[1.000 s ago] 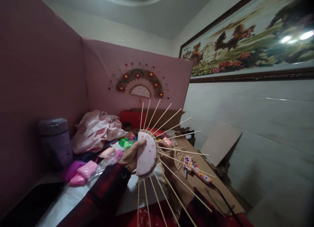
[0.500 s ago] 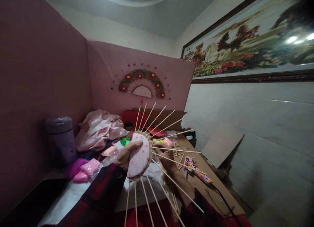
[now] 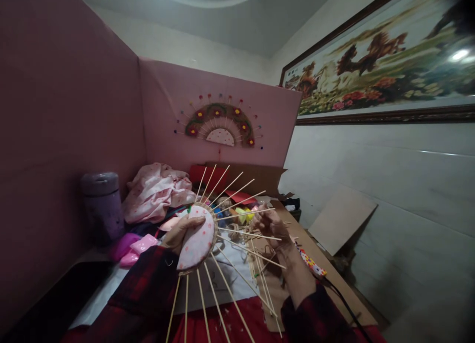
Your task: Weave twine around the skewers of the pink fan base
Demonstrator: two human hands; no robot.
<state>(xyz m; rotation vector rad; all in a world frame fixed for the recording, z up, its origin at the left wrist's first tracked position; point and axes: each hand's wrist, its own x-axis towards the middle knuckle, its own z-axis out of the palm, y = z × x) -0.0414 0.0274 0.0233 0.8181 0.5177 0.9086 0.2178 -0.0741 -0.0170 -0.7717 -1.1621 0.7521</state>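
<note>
Half-round dotted panel [image 3: 199,240] is sitting at the near middle, its pale sticks [image 3: 186,303] fanning out far, right and near; my left hand [image 3: 180,234] is pinching its left side, thumb on the face. My right hand [image 3: 272,224] is hovering by the right stick tips, fingers curled; I cannot tell whether it is gripping anything.
</note>
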